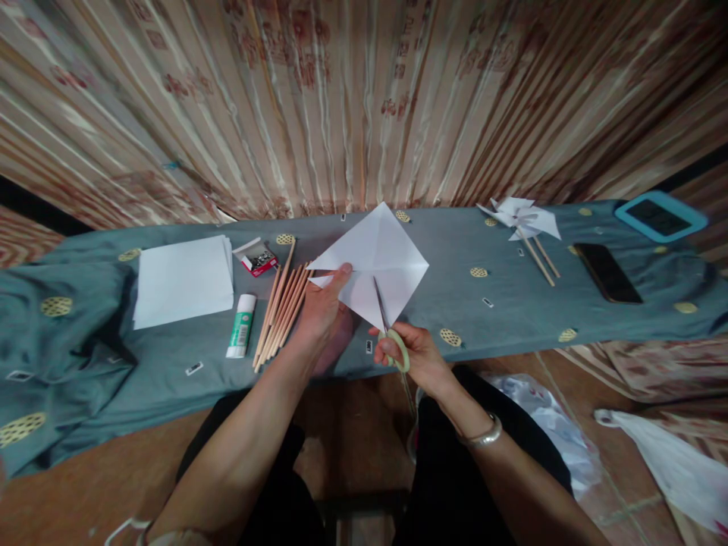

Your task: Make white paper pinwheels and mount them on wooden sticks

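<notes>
My left hand [325,303] pinches the left corner of a white square paper [375,258], holding it up like a diamond over the table. Scissors [388,326] with pale green handles are gripped by my right hand [412,355]. Their blades reach up into the paper's lower edge along a crease. A bundle of wooden sticks [283,305] lies just left of my left hand, with a glue stick [242,324] beside it.
A stack of white paper [183,279] and a small red box of pins [257,258] lie at the left of the blue-grey cloth-covered table [512,311]. Finished paper pinwheels [523,220], a black phone [607,271] and a teal-framed tablet [660,216] lie right. Plastic bags are on the floor.
</notes>
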A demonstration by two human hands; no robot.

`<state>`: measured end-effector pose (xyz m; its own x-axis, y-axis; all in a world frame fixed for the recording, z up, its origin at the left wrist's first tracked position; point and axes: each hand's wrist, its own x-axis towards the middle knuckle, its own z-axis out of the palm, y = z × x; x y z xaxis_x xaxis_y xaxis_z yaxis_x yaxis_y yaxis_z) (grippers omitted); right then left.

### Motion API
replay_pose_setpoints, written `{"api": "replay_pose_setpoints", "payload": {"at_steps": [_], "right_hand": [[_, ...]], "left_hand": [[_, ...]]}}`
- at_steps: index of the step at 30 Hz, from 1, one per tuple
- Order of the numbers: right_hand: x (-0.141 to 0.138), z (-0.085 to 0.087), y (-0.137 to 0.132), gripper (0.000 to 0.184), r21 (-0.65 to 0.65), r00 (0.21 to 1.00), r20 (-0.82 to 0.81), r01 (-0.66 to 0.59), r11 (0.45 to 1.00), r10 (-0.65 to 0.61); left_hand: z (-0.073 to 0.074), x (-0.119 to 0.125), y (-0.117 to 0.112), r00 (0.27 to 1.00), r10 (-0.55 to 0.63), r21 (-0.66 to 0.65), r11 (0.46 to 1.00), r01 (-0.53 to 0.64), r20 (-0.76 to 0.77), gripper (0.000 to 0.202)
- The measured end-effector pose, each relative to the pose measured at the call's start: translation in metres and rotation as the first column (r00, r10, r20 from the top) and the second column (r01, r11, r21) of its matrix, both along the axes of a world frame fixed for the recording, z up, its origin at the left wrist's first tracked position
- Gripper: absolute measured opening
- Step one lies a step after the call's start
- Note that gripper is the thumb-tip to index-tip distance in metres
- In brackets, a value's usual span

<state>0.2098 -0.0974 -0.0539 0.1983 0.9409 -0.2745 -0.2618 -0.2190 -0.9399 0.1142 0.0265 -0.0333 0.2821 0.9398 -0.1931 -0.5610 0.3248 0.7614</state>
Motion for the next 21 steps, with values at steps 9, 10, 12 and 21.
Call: {"api": "replay_pose_setpoints", "payload": {"at_steps": [9,10,12,21], "right_hand": [[0.000,0.000,0.000,0.046,0.004,1.000,0.011,0.002,1.000,-0.002],[0.001,-0.001,0.000,0.046,0.008,1.000,0.018,-0.006,1.000,0.005],[0.001,-0.002,-0.001,0.047,0.021,0.999,0.030,-0.034,0.999,0.033],[0.018,0.002,-0.017,0.054,-0.083,0.954,-0.015,-0.301,0.950,0.301]], "left_hand": [[0.000,0.000,0.000,1.000,-0.006,0.001,1.000,0.006,0.012,0.022],[0.000,0.000,0.000,1.000,-0.009,0.004,1.000,0.009,0.014,0.022],[-0.002,0.000,0.000,1.000,-0.016,0.005,1.000,0.016,0.016,0.020],[-0.003,-0.015,0.025,0.997,0.082,0.043,0.996,-0.081,-0.011,0.023]]}}
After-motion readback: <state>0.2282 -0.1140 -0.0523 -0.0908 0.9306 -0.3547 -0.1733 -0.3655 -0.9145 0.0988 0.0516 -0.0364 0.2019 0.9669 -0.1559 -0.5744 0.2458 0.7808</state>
